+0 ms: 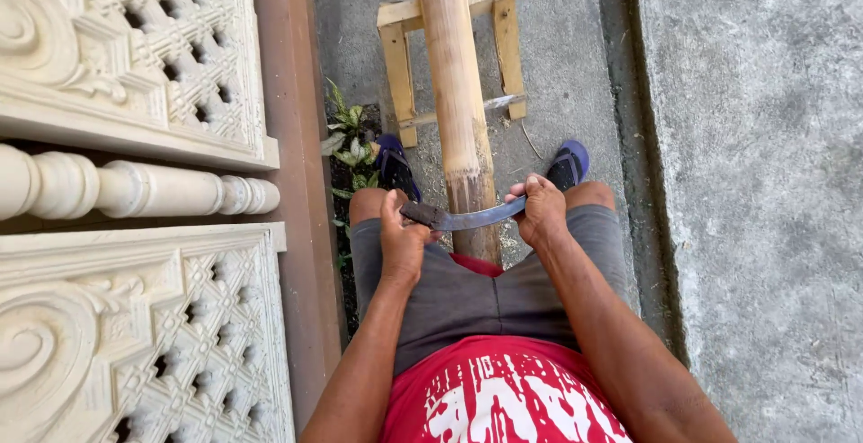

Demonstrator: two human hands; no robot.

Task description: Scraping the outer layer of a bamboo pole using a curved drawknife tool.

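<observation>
A thick bamboo pole (456, 93) runs from between my knees away across a small wooden stand (400, 66). A curved dark blade (467, 219) lies crosswise on the pole's near end. My left hand (402, 236) grips the blade's handle end, and my right hand (542, 212) grips its other end. I am seated in grey shorts and a red shirt. The pole's nearest part, just past the blade, looks darker and scraped.
A carved cream panel with lattice and a turned baluster (135, 187) fills the left side, edged by a brown post (292, 137). A small green plant (352, 151) grows beside my left foot. Blue sandals (568, 163) rest on the concrete ground (755, 182).
</observation>
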